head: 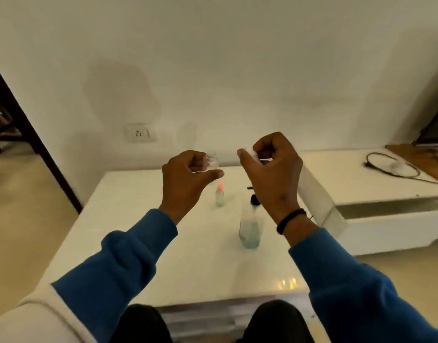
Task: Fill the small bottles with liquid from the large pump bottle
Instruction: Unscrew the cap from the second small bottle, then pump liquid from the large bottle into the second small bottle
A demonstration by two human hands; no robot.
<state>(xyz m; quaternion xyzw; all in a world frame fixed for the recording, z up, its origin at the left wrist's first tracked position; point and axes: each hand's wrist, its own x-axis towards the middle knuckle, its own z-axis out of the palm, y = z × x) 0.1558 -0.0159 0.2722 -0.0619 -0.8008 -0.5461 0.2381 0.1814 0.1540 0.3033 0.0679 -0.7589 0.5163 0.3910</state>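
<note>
Here both raised hands grip small items above the white table [143, 243].

My sleeves [128, 258] are plain blue and a black band [291, 220] circles my right wrist. On the glossy white table [128, 194], toward its far edge, stands a pale greenish small bottle [219, 198] with a pink-red cap; nearer its middle, the clear pump bottle [250, 229] holds pale blue-green liquid under a black pump head.

white table [128, 233] | wall socket [137, 132] | black cable [393, 167] on low white cabinet [361, 179]
</note>
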